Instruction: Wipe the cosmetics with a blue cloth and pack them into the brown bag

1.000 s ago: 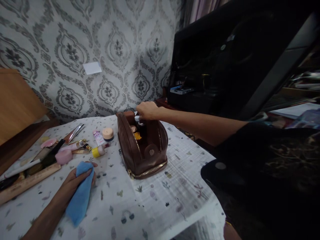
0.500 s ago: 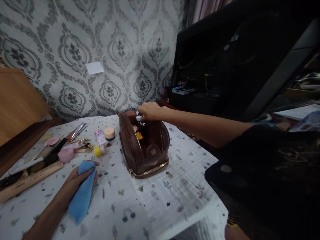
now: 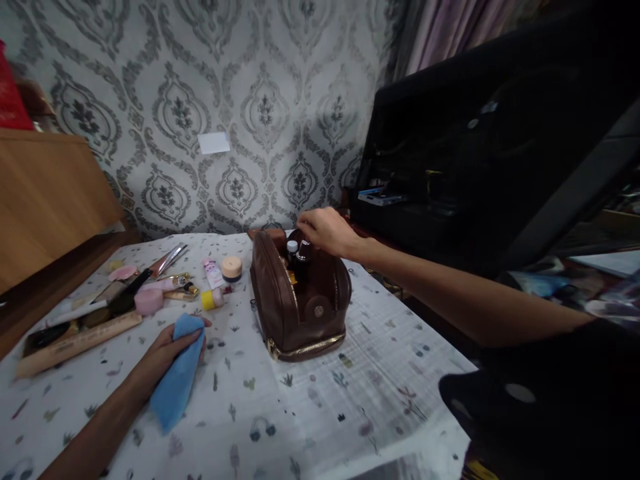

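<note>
Right hand slightly farther right over open, gold-zipped brown bag.

The bare left hand is closed, thumb laid across the grip. The bare left forearm extends rearward and leftward from it. The bare right hand, forward and right of the left hand, faces back upward, fingers bent; fingertips are indistinct. The bare right forearm extends rearward and rightward from it.
</note>
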Motion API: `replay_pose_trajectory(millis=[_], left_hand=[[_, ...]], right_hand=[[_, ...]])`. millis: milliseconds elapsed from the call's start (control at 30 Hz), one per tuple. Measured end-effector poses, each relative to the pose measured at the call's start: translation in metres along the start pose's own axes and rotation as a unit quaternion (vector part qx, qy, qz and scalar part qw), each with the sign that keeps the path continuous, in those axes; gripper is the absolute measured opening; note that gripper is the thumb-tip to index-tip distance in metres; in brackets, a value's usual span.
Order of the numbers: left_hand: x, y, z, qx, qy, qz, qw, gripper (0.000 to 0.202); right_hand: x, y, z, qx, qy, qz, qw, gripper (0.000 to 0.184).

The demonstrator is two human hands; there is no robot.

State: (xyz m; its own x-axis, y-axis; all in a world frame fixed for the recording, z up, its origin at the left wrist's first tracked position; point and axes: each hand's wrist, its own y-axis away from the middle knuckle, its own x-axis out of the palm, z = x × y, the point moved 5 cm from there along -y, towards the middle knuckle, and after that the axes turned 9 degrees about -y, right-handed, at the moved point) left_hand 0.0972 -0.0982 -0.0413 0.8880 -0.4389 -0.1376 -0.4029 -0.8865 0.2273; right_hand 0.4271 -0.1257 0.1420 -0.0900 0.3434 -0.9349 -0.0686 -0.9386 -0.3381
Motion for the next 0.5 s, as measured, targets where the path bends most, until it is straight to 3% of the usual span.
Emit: replay_pose_trajectory(millis=[100,233,400,500], left_hand=[[0.001,0.003,-0.003,-0.004,0.003,-0.003,1.0,0.054],[0.003,0.005,-0.007,0.0,-0.011,-0.003,1.0,0.054],[0.003,0.005,-0.008,0.001,-0.014,-0.002,1.0,0.058],[0.001,0.003,-0.004,-0.003,-0.008,-0.001,1.0,0.057]], right_hand=[[0.002,0.013,0.006,-0.026,0.039,0.028,0.998,0.029],[0.017,0.023,0.014,-0.12,0.127,0.108,0.979,0.026],[0.009,0.02,0.014,-0.08,0.075,0.037,0.993,0.023],[-0.001,0.037,0.031,-0.063,-0.01,-0.002,0.998,0.023]])
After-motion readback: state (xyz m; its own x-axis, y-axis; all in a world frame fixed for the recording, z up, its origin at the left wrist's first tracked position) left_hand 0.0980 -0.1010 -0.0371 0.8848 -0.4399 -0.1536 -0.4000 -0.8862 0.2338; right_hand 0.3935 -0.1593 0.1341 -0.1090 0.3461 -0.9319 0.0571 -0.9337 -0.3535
